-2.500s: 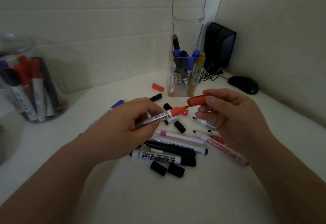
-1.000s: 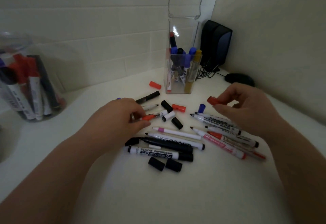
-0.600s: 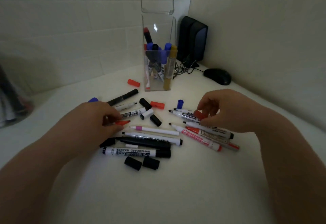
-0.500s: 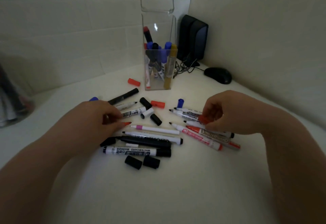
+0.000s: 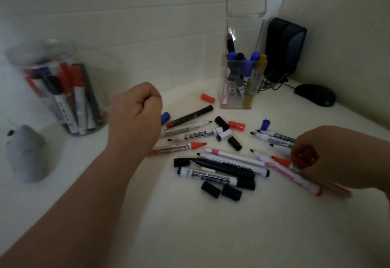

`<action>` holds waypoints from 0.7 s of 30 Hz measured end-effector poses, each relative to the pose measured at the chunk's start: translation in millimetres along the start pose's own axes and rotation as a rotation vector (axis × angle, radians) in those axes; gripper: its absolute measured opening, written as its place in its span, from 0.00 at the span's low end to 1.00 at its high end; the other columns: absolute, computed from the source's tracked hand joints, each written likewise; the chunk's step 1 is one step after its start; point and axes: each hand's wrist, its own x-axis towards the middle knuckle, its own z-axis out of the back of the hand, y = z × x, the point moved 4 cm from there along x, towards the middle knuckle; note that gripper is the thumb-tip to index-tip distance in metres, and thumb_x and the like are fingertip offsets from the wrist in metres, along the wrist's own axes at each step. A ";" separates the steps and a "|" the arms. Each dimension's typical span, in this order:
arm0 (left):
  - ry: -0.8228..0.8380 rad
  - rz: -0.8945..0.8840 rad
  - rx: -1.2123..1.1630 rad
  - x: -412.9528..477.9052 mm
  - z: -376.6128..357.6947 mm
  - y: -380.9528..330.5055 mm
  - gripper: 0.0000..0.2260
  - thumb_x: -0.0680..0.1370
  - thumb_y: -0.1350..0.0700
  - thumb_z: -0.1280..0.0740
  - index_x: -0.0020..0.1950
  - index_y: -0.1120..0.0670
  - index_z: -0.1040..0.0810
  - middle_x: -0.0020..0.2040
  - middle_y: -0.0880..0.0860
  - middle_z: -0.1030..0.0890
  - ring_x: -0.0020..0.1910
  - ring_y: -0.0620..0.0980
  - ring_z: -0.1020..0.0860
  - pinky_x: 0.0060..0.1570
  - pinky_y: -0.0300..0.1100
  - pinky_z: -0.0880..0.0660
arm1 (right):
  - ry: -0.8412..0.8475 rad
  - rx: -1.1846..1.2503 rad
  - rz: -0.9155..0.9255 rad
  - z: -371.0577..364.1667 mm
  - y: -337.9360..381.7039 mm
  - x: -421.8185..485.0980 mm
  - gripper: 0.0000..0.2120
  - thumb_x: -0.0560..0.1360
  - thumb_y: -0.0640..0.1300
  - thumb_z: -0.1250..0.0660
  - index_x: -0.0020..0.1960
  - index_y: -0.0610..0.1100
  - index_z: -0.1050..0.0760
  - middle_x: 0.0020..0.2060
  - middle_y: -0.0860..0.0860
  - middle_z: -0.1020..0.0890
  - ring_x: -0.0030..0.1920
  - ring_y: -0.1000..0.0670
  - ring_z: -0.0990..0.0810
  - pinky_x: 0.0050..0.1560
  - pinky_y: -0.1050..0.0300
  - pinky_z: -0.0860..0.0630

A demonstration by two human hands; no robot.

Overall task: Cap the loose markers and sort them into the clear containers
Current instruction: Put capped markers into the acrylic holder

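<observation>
— On the counter, how many caps?
— Five black caps, two red caps lying loose (the right hand pinches a third red cap beside a red marker tip). The left hand is curled and empty. Two containers stand behind, a round jar and a tall box.

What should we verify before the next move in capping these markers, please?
1. Cap in hand: ok. The right hand pinches a red cap.
2. Target marker bare: ok. The red-tipped marker lies uncapped right beside that cap.
3. Cap fits that marker: cannot tell.
4. Other hand free: ok. The left hand is curled above the table and holds nothing visible.
5. Red whiteboard marker capped: not ok. It lies on the table with its tip exposed.
6. Room in the containers: cannot tell. The square clear container holds upright markers, and the round jar is blurred.
</observation>
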 end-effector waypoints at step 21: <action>0.799 -0.278 0.133 -62.3 -63.4 -64.7 0.14 0.80 0.40 0.38 0.42 0.47 0.24 0.36 0.45 0.23 0.36 0.41 0.26 0.41 0.45 0.23 | -0.382 1.058 0.092 26.2 21.9 -11.9 0.17 0.57 0.55 0.21 0.46 0.60 0.16 0.41 0.53 0.13 0.40 0.50 0.13 0.51 0.42 0.19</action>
